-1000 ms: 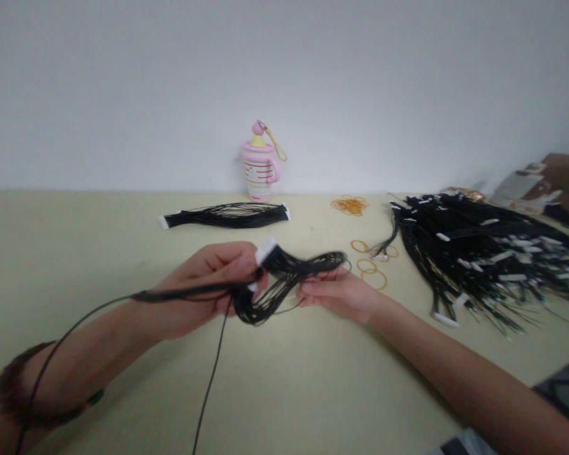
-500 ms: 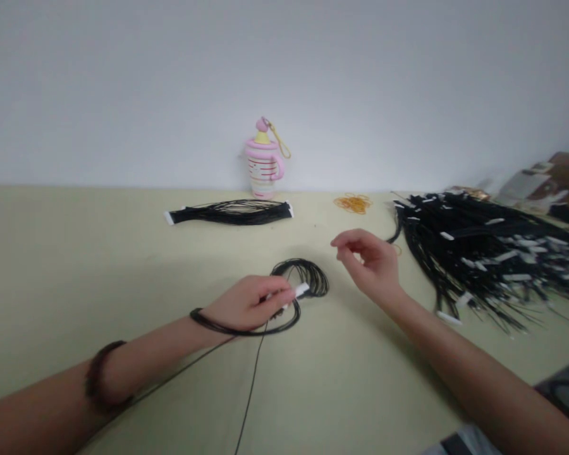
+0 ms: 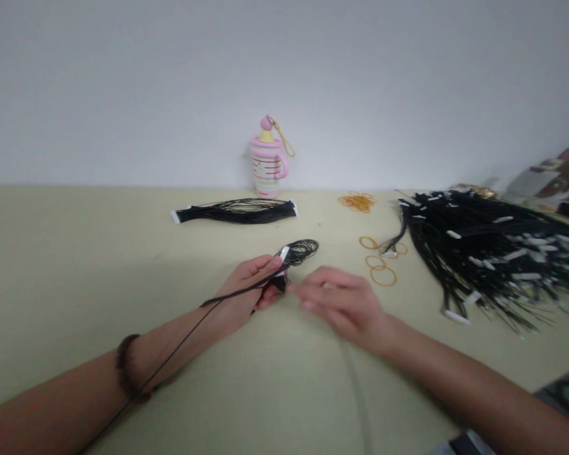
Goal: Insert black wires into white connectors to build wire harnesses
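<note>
My left hand [image 3: 247,289] is closed around a folded bundle of thin black wires [image 3: 298,251] with a white connector at its end, held just above the table. A single black cord [image 3: 180,344] trails from that hand back along my forearm. My right hand [image 3: 342,302] sits right beside the left, fingers curled and blurred by motion, its fingertips near the bundle; I cannot see whether it grips anything.
A tied bundle of black wires [image 3: 237,212] lies behind my hands. A pink striped cup [image 3: 267,161] stands by the wall. Loose rubber bands [image 3: 378,260] and a heap of them [image 3: 358,201] lie to the right, beside a large pile of black wires [image 3: 493,246].
My right hand came back from the rubber bands to the bundle beside my left hand. My left hand lifted the bundle slightly and shifted it right; the loop has been folded tighter.
</note>
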Tool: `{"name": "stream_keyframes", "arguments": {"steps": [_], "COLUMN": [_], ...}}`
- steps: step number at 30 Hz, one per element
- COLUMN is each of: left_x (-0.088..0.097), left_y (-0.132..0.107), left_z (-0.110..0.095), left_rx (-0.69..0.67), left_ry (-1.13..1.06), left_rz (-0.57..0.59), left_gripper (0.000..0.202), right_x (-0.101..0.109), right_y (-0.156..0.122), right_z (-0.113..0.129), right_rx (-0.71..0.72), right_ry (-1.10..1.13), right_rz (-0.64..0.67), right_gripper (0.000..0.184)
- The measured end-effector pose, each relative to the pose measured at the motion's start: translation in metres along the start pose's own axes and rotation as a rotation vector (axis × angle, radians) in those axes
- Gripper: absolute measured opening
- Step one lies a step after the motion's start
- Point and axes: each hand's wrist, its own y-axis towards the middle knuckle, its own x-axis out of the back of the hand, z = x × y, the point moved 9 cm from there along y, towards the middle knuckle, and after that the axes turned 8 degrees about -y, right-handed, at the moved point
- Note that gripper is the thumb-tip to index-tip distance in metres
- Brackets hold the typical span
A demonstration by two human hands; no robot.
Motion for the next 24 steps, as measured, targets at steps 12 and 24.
{"name": "stream_keyframes", "arguments": {"steps": [12,24], "left_x": [0.0,0.002], "left_y": [0.001,-0.002], "left_z": [-0.002,-0.003], "left_rx": [0.014,-0.049], "left_ry": [-0.092,-0.016], "left_rz": [-0.018,-0.026], "left_gripper": [0.017,0.018], "right_x": [0.09,0.009], "right_y": [-0.04,-0.003], "right_z": [-0.157,-0.019], "right_rx": [-0.89,-0.271], "right_ry": [0.504,-0.101], "right_rz": [-0.627,0.061], "right_gripper": [0.018,0.022]}}
